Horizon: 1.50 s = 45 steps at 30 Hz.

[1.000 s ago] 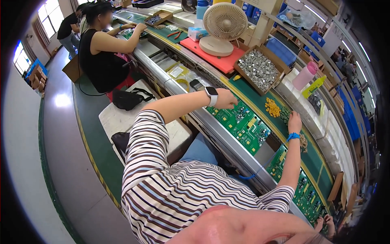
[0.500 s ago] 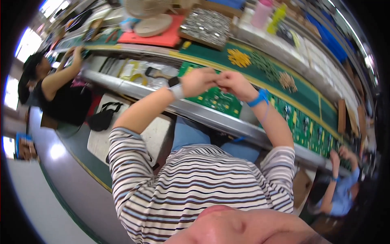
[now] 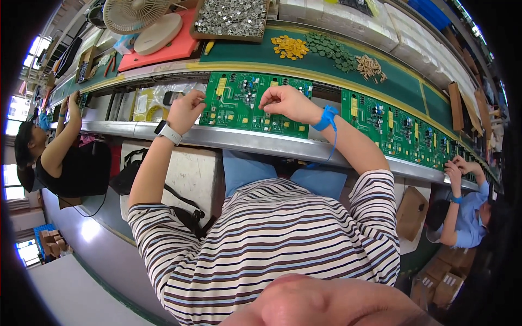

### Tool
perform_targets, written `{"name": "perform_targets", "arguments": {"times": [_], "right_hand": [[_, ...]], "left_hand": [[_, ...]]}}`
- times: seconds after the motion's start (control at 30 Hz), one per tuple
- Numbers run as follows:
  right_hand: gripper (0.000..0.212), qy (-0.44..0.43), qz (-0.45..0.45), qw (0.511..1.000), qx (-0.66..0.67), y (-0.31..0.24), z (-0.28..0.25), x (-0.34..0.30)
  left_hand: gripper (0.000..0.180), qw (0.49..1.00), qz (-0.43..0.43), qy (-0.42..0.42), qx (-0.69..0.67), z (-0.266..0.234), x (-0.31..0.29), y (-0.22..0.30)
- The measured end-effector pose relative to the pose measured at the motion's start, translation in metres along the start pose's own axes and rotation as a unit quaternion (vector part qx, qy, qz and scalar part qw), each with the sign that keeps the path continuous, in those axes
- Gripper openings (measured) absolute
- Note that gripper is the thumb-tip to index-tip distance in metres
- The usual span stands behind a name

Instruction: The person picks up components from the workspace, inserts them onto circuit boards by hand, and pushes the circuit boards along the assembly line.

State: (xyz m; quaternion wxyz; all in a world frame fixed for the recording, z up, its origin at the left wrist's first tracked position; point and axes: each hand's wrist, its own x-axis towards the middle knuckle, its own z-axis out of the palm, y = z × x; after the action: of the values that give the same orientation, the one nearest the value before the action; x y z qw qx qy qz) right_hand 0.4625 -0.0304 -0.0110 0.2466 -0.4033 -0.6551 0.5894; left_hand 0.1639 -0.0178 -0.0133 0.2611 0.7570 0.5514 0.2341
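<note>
A green circuit board (image 3: 220, 108) with yellow, black and blue components lies in front of me on the metal-edged line. My left hand (image 3: 186, 111) is at its left edge, thumb and fingers pinched together; whatever they hold is too small to make out. Over the middle of the board is my right hand (image 3: 291, 104), its fingertips also pinched, pointing left and down. Something tiny may be between them, but I cannot name it. A blue wrist strap (image 3: 328, 118) with a cord circles my right wrist.
Piles of yellow pieces (image 3: 290, 48), green discs (image 3: 331, 52) and tan pieces (image 3: 371, 68) lie beyond the board. Small metal parts (image 3: 231, 19) fill a cardboard tray. More circuit boards (image 3: 375, 127) line up rightward. Co-workers sit left (image 3: 76, 168) and right (image 3: 459, 214).
My hands were together over the board and have parted. The left moved left to the board's edge; the right stays over the board. My view has also shifted.
</note>
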Motion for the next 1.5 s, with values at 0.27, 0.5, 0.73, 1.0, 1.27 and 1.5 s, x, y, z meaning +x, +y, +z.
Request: {"name": "perform_targets", "arguments": {"times": [0.27, 0.5, 0.73, 1.0, 1.27, 1.5], "right_hand": [[0.023, 0.026, 0.052, 0.994, 0.091, -0.002, 0.004, -0.009], [0.018, 0.032, -0.026, 0.996, -0.085, 0.001, -0.01, -0.005], [0.019, 0.059, -0.047, 0.99, -0.121, 0.006, -0.016, -0.008], [0.02, 0.078, -0.044, 0.963, -0.253, -0.001, -0.012, -0.006], [0.02, 0.069, -0.086, 0.912, -0.394, 0.025, -0.005, 0.002], [0.018, 0.061, -0.089, 0.897, -0.428, 0.021, -0.003, 0.0]], "left_hand": [[0.016, 0.999, 0.003, -0.015, 0.029, 0.018, 0.008, -0.009], [0.012, 0.998, 0.046, -0.002, 0.036, 0.019, 0.011, -0.009], [0.011, 0.994, 0.079, -0.03, 0.076, 0.021, 0.01, -0.002], [0.009, 0.982, 0.142, -0.049, 0.117, 0.019, 0.013, -0.005], [0.009, 0.981, 0.154, -0.024, 0.113, 0.021, 0.011, -0.002], [0.009, 0.98, 0.159, -0.025, 0.116, 0.023, 0.011, -0.002]]}}
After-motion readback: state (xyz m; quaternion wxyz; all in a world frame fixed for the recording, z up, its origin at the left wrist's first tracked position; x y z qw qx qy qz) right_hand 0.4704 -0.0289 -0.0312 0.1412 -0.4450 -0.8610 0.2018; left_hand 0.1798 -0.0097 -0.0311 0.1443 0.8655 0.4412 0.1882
